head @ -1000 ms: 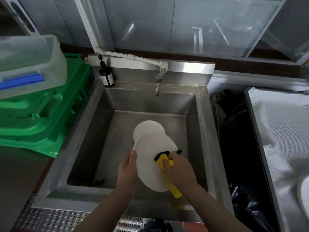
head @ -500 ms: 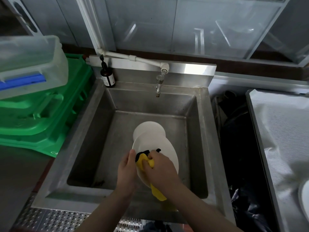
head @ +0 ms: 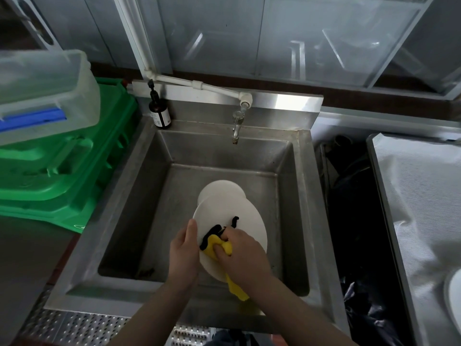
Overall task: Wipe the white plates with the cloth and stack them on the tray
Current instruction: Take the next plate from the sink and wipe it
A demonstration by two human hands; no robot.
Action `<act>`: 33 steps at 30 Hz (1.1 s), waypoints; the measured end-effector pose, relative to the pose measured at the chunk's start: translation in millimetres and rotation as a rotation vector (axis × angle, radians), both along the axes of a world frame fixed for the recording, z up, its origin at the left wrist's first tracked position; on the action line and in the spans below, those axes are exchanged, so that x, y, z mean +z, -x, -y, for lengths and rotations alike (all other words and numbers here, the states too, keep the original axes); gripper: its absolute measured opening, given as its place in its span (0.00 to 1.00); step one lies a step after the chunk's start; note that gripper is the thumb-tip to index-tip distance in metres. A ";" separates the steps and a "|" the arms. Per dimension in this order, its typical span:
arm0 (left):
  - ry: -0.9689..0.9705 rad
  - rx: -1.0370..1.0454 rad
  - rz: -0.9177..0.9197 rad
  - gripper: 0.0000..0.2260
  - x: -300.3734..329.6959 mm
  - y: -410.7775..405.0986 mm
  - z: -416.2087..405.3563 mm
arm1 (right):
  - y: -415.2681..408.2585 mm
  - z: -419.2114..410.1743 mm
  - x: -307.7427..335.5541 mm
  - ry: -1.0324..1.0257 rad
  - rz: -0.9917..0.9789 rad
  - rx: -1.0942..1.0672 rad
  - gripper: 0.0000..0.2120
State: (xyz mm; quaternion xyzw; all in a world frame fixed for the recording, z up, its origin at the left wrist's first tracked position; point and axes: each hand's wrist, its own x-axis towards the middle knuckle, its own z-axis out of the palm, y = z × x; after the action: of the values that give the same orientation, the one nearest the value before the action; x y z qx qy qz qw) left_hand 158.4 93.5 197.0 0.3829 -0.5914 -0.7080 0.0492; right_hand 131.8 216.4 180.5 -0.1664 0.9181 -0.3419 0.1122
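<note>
Mid-wipe over the steel sink (head: 139, 186): held plate (head: 239, 221) tilted above the basin, gripped at its near-left rim by the left hand (head: 183, 248), thumb over the edge; yellow cloth (head: 217, 245) bunched in the curled fingers of the right hand (head: 239, 255) and pressed to the plate's lower-left face, tail hanging below. Second plate (head: 219, 189) lying behind on the sink floor, apparently not yet wiped. On the tray (head: 389, 196) at right, edge of one white plate (head: 454, 293) showing at the frame border, likely already done. Probably under way, with wiping and stacking of both sink plates left
</note>
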 end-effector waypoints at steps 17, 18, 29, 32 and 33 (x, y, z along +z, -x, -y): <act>0.004 0.042 0.031 0.18 -7.9 1.4 9.1 | 9.1 -41.5 -17.2 -0.144 0.076 -0.035 0.08; -0.004 0.037 0.025 0.17 -7.9 1.5 9.8 | 9.8 -45.1 -17.5 -0.160 0.076 -0.039 0.08; -0.098 0.015 0.013 0.15 -10.4 -1.8 7.7 | 8.5 -48.0 -15.9 -0.208 0.154 -0.101 0.05; -0.150 0.005 0.032 0.15 -12.9 -2.7 7.1 | 5.4 -40.9 -13.3 -0.154 0.180 -0.106 0.06; -0.167 0.005 0.036 0.15 -13.3 -2.7 6.5 | 4.8 -38.6 -13.0 -0.146 0.180 -0.106 0.06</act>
State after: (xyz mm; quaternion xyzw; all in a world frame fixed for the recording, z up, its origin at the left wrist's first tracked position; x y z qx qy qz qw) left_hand 161.1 87.0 183.7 0.3999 -0.5301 -0.7477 0.0080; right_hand 127.0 254.9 167.5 -0.0779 0.9342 -0.2931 0.1876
